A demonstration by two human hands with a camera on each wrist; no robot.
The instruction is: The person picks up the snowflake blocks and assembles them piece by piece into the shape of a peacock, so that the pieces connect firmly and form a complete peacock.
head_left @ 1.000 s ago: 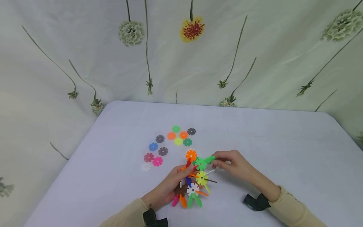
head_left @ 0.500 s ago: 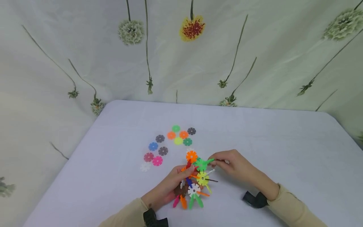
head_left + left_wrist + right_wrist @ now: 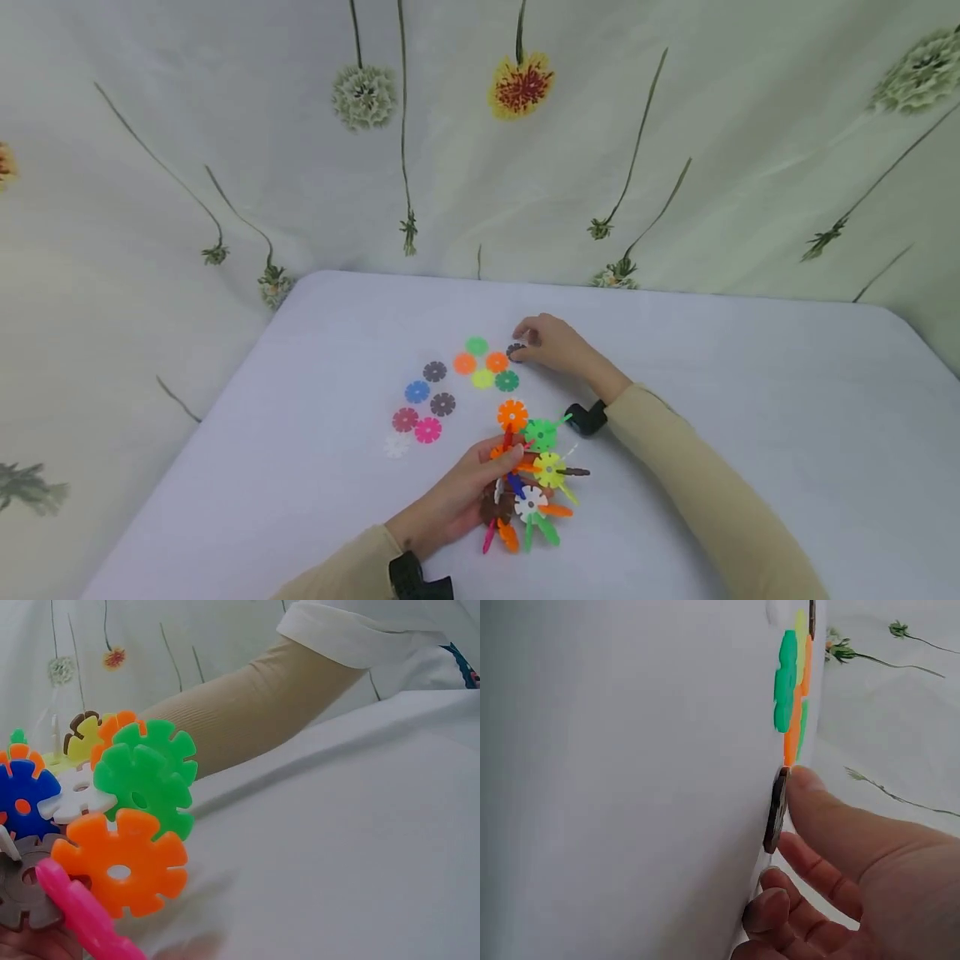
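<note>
My left hand point(image 3: 459, 493) holds a many-coloured cluster of interlocking notched discs point(image 3: 550, 470), thumb on top, fingers partly hidden behind it. The cluster includes orange, green, yellow, white, brown and blue pieces. Up close in the left wrist view, an orange disc point(image 3: 142, 862) and a pink disc point(image 3: 82, 911) seen edge-on face the camera. My right hand point(image 3: 561, 345) reaches to a dark grey notched disc point(image 3: 515, 352) lying on the table. In the right wrist view, the thumb tip is right at that dark disc point(image 3: 777, 814), with the fingers spread apart from the thumb.
Left of my right hand lie loose flat discs: green point(image 3: 477, 345), orange point(image 3: 497, 362), yellow point(image 3: 483, 379) and dark green point(image 3: 507, 381). Blue point(image 3: 417, 392), grey, maroon, pink point(image 3: 428, 430) and white ones lie farther left. A flower-printed cloth hangs behind the white table point(image 3: 712, 375).
My right hand has left the cluster's green piece and moved up and left to the dark grey disc. The left hand keeps hold of the cluster; the head view has shifted slightly.
</note>
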